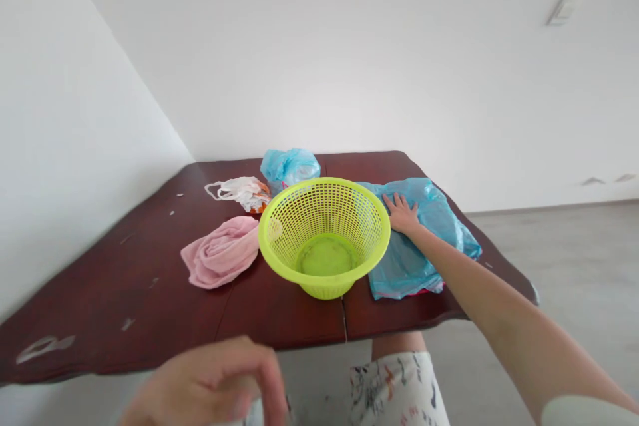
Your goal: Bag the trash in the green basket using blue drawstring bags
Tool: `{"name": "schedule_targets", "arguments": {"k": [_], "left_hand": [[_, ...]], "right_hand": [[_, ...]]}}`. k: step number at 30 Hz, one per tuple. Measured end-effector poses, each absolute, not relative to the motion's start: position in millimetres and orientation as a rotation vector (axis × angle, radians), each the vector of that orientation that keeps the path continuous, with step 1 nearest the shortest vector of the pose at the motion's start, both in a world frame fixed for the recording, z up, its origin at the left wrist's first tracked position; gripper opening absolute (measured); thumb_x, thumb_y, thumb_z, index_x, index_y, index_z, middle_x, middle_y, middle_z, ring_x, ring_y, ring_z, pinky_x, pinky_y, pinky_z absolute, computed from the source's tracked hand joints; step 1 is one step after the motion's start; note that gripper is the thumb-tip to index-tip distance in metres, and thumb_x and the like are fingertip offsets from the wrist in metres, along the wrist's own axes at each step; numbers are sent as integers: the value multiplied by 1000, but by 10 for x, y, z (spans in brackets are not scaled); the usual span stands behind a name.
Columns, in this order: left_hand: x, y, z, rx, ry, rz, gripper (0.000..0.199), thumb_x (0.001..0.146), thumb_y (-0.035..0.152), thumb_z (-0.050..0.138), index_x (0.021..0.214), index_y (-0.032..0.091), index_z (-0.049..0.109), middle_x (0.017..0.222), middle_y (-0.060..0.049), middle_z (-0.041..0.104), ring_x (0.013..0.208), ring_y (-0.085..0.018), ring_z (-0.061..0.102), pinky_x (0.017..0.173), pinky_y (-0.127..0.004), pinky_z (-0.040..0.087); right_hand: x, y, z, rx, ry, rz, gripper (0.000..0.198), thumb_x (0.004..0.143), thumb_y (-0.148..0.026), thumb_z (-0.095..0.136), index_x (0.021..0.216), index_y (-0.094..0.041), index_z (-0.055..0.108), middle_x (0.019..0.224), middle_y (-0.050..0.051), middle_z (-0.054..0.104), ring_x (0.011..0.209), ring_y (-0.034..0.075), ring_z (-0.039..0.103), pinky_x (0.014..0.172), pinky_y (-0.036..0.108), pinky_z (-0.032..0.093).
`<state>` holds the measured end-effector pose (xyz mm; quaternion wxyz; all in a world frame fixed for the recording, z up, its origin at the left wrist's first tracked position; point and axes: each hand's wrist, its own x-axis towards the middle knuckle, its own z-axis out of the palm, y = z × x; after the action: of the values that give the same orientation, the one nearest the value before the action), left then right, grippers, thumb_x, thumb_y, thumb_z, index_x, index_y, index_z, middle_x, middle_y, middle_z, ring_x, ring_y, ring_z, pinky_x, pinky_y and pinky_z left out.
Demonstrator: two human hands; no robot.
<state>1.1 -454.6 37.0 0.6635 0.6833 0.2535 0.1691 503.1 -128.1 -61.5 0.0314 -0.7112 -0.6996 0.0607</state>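
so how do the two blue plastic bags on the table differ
The far blue plastic bag is bunched into a small puffy heap behind the green basket, with no hand on it. The near blue plastic bag lies spread flat and looks larger, with the right hand pressed on it. Both are thin, translucent and light blue.

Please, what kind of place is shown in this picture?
Probably a sparsely furnished room in a home. A dark red-brown wooden table with chipped varnish stands in a corner of plain white walls, holding a lime-green perforated plastic basket and crumpled thin plastic bags; the floor is bare grey.
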Motion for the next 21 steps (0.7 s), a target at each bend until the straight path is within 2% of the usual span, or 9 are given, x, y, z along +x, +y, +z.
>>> {"name": "schedule_targets", "arguments": {"k": [4, 6, 8, 10, 13, 15, 16, 18, 21], "left_hand": [[-427, -3627, 1029, 1664, 969, 1199, 36, 114, 59, 77, 102, 25, 79, 81, -6, 82, 74, -23, 77, 78, -34, 67], [-419, -2982, 1224, 1697, 1332, 1617, 37, 110, 62, 78, 117, 25, 76, 107, -9, 86, 98, -27, 84, 89, -39, 71], [-321, -2347, 1329, 1755, 1569, 1648, 54, 100, 63, 84, 135, 23, 70, 150, -19, 80, 130, -36, 82, 111, -55, 70], [-172, -1822, 1366, 1788, 1680, 1578, 88, 82, 50, 103, 154, 18, 64, 176, -30, 61, 155, -48, 69, 129, -66, 59], [94, -1346, 1322, 2125, 1962, 1104, 134, 70, 44, 113, 182, 13, 45, 197, -34, 30, 186, -53, 28, 151, -66, 30], [259, -1213, 1243, 2125, 1960, 934, 137, 66, 44, 116, 183, 20, 50, 203, -29, 16, 188, -58, 17, 152, -70, 25], [329, -1183, 1196, 2079, 1936, 920, 128, 67, 46, 116, 179, 22, 58, 203, -28, 19, 187, -60, 21, 150, -72, 27], [441, -1157, 1100, 1973, 1883, 967, 98, 75, 51, 111, 161, 20, 74, 190, -31, 45, 177, -60, 44, 142, -71, 40], [560, -1133, 995, 1887, 1746, 1085, 51, 98, 56, 96, 126, 16, 82, 136, -22, 83, 133, -40, 80, 117, -55, 63]], "right_hand": [[5038, -1271, -639, -2158, -2127, 208, 95, 118, -84, 28, 197, -32, 28, 206, 18, 15, 192, 44, 13, 146, 86, 8], [5040, -1270, -645, -2151, -2114, 212, 95, 118, -84, 28, 197, -32, 29, 206, 18, 16, 192, 44, 14, 147, 85, 8], [5040, -1267, -648, -2150, -2106, 213, 94, 118, -83, 28, 197, -31, 30, 206, 18, 17, 191, 44, 16, 148, 83, 9], [5041, -1262, -649, -2153, -2102, 209, 93, 119, -81, 28, 197, -31, 31, 206, 17, 18, 191, 44, 17, 149, 81, 10], [5044, -1256, -645, -2157, -2103, 200, 90, 120, -79, 28, 197, -32, 31, 206, 16, 18, 191, 43, 17, 149, 79, 11], [5045, -1258, -641, -2160, -2105, 201, 90, 120, -79, 27, 197, -32, 31, 206, 15, 18, 191, 43, 17, 150, 78, 11], [5044, -1260, -638, -2162, -2105, 203, 91, 120, -80, 27, 197, -32, 31, 206, 15, 18, 191, 43, 18, 150, 78, 11], [5041, -1265, -634, -2169, -2102, 207, 91, 120, -80, 27, 197, -31, 32, 206, 16, 19, 191, 43, 18, 150, 77, 11], [5030, -1276, -630, -2173, -2093, 200, 90, 121, -79, 28, 196, -30, 33, 206, 16, 21, 191, 42, 18, 151, 75, 11]]}}
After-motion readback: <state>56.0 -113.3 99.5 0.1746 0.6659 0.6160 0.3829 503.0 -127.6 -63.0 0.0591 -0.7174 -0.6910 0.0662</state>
